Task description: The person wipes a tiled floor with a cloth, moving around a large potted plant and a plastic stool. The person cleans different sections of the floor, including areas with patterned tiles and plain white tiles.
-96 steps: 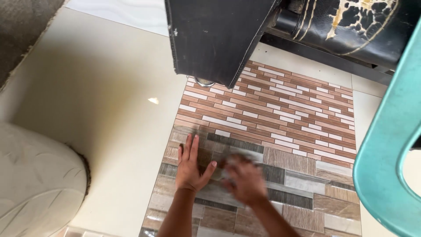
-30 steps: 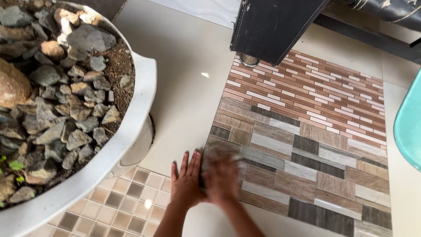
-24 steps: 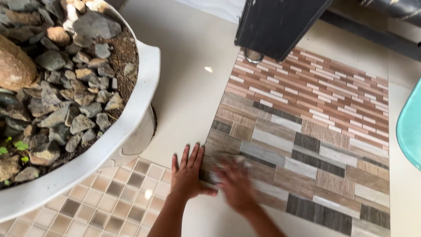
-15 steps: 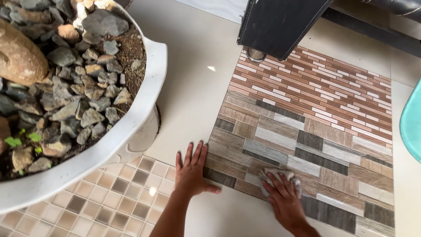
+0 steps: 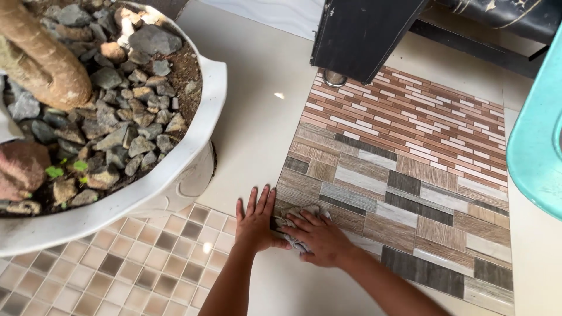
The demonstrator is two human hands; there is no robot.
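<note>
Head view: looking straight down at a floor of mixed tiling, two bare forearms entering from the bottom edge.
Left hand (image 5: pixel 255 221): flat on the floor, palm down, fingers spread and straight, gripping nothing. It lies on the plain cream floor (image 5: pixel 257 126), fingertips pointing away from the person, thumb side just at the left edge of the wood-look tile.
Right hand (image 5: pixel 319 237): palm down, fingers curled loosely over a cloth and pressing it to the floor; knuckles raised, thumb tucked toward the left hand. The two hands nearly touch at the thumbs.
Cloth (image 5: pixel 293 219): small, crumpled, pale grey-white rag, mostly covered by the right hand. Folds show past the fingertips and under the palm. It lies on the near left corner of the wood-look tile.
Wood-look tile (image 5: pixel 404 216): panel of grey, brown and tan plank blocks, glossy, set flush in the floor.
Brick-pattern tile (image 5: pixel 410 123): reddish-brown and white strips, directly beyond the wood-look tile, edges meeting.
Mosaic squares (image 5: pixel 140 263): small beige and brown squares, lower left, beside the left forearm.
Planter (image 5: pixel 175 169): large white pot, left, filled with grey stones and soil, thick trunk at top left.
Dark furniture panel (image 5: pixel 363 29): black, top centre, overhanging the brick-pattern tile.
Teal plastic edge (image 5: pixel 535 152): right margin, kind unclear.
</note>
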